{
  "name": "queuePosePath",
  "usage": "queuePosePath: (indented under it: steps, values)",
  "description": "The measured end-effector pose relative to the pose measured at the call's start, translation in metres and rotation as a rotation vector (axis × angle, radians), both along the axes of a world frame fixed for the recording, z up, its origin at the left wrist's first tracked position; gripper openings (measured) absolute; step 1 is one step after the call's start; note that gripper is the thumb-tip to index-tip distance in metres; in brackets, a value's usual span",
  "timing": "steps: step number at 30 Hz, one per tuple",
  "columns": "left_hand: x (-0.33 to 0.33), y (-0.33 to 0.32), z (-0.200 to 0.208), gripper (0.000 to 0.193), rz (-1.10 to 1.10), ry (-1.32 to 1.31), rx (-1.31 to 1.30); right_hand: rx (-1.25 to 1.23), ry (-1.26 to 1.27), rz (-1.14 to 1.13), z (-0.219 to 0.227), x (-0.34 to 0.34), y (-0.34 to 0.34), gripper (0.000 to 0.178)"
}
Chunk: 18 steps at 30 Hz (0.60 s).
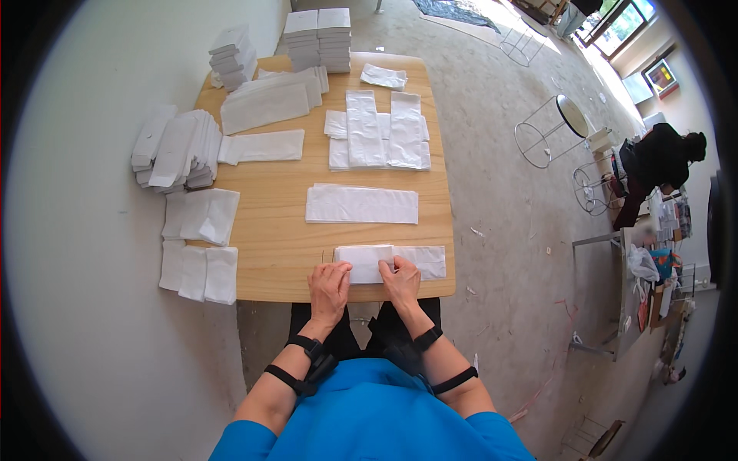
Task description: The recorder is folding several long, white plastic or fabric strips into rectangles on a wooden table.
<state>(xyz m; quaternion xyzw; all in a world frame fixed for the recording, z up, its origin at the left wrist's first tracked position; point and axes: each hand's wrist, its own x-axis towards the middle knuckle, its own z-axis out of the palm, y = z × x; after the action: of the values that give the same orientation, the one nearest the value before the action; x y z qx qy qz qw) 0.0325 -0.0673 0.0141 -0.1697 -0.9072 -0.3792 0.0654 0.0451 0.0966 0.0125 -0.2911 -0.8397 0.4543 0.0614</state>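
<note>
Close to the table's front edge lies a long, flat white strip [365,265], of paper or thin film, with one layer folded over another. My left hand [329,288] is closed at the left end of this strip, its fingertips curled against the edge. Along the strip's near side, right of its middle, my right hand [401,280] pinches the upper layer between thumb and fingers. The strip's tail [430,262] reaches out to the right of that hand. Just beyond lies a flat pile of similar white strips [361,205], which neither hand touches.
Crossed white bundles [365,131] and a small folded piece [383,75] lie farther back on the wooden table [269,261]. Stacked white packs [319,38] and fanned piles [184,150] line the left side by the wall. Stools [570,115] and a bending person [661,157] are at right.
</note>
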Motion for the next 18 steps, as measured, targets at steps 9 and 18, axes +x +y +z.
queuePosePath:
  steps: [9, 18]
  values:
    - [-0.006, -0.007, -0.009, 0.017, -0.004, -0.014, -0.067, 0.053, -0.073, 0.054, -0.016, 0.002, 0.005, 0.026]
    - [-0.007, -0.004, -0.01, 0.017, -0.019, -0.024, -0.102, 0.244, 0.095, -0.032, -0.012, 0.007, 0.02, 0.029]
